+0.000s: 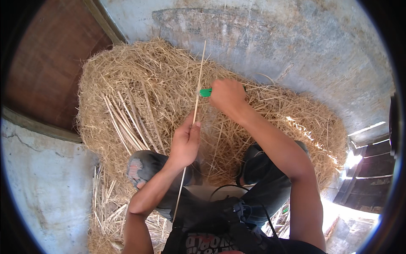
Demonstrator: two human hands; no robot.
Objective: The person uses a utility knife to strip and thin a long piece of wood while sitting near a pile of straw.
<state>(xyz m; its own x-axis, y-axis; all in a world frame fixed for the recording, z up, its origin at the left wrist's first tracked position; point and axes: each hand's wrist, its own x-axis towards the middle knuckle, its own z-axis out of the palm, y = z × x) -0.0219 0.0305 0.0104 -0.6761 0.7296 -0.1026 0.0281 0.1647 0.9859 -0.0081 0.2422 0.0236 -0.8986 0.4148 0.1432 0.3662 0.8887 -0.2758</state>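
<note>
A long, thin, pale stick (201, 70), which looks like split bamboo, runs upright through the middle of the head view, from my lap up past the shavings. Around its middle my left hand (186, 144) is closed, the thumb lying along it. My right hand (227, 96) grips a green utility knife (205, 92) in a fist, a little farther up the stick. The knife's front end meets the stick's right side; its blade is too small to make out. Most of the handle is hidden in my fist.
A big heap of straw-like shavings (139, 63) spreads in front of my knees. Several pale sticks (124, 120) lie on it at left. Behind stands a grey wall (270, 38), with a brown panel (50, 63) at far left. A black cable (270, 220) hangs near my lap.
</note>
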